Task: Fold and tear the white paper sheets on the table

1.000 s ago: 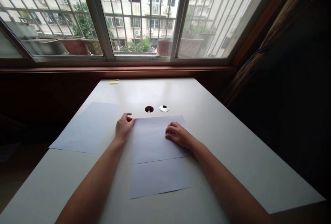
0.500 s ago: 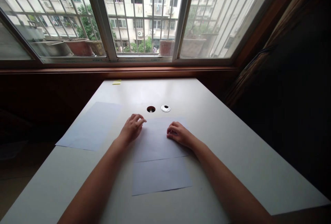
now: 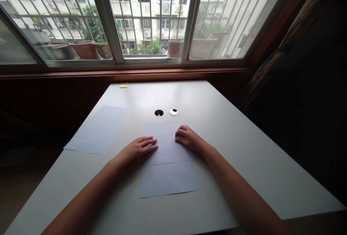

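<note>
White paper (image 3: 169,179) lies on the table in front of me. A dark line or edge runs across it, and I cannot tell whether this is a fold or two overlapping sheets. My left hand (image 3: 141,149) rests at the left side of the upper part, palm down, with fingers stretched out and nothing held. Over the upper right part, my right hand (image 3: 188,138) is curled, thumb and fingertips drawn together. Whatever its fingers may hold is hidden.
Another white sheet (image 3: 99,130) lies at the table's left edge. Beyond the paper are a round hole (image 3: 159,112) in the white table (image 3: 244,162) and a silver ring-shaped cover (image 3: 174,112). Yellow sticky notes (image 3: 124,85) sit at the far left corner. A barred window is behind.
My left hand has come down and nearer to me, its raised, bent fingers now laid out flat on the paper. My right hand stays in about the same place, still curled.
</note>
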### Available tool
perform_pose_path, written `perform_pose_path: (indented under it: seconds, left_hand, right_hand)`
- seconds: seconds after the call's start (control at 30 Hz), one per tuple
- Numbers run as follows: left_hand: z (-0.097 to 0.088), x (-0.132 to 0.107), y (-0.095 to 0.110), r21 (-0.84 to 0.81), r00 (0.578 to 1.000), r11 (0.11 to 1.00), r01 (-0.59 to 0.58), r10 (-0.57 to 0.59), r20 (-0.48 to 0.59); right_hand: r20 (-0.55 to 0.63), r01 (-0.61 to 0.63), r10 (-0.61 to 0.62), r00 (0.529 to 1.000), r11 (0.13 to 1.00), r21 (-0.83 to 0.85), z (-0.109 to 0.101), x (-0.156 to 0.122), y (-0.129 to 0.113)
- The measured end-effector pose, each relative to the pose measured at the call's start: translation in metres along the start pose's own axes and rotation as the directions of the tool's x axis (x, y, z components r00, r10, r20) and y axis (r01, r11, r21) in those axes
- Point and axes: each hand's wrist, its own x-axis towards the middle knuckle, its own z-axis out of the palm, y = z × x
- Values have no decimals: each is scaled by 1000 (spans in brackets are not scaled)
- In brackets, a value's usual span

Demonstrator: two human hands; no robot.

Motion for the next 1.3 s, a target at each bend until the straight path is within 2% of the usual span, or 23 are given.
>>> perform_pose_path:
  seconds: [0.13,0.27,0.43,0.57,0.67,0.73,0.87,1.1,1.3]
  left_hand:
    - [0,-15,2,-13,999,999,33,-33,-18]
    - [-2,-17,5,-21,999,999,45,-46,-28]
    - [-4,-16,8,-37,998,998,44,-46,-44]
    - [-3,-17,9,-40,998,998,38,-40,-50]
    - [-3,-17,9,-37,998,998,47,-49,-50]
    - [-2,-18,9,-32,997,998,54,-56,-56]
    - [-1,-19,10,-1,997,998,58,-58,-48]
    - [-2,-18,11,3,997,999,53,-53,-48]
    - [-3,-17,10,-18,997,999,47,-48,-55]
  right_hand:
    - [1,6,-6,1000,1000,-4,0,0,-2]
    - [1,20,-20,1000,999,-31,-4,-1,-7]
    - [16,52,-50,999,983,-179,-12,-8,-24]
    - [61,139,-128,990,966,-217,-14,-25,-59]
    - [191,229,-195,962,957,-179,-11,-43,-96]
    - [288,299,-243,926,939,-170,-7,-55,-119]
    - [379,344,-244,893,912,-223,-3,-71,-149]
    - [391,353,-209,896,871,-343,-6,-75,-165]
    - [394,400,-246,885,834,-380,-5,-78,-167]
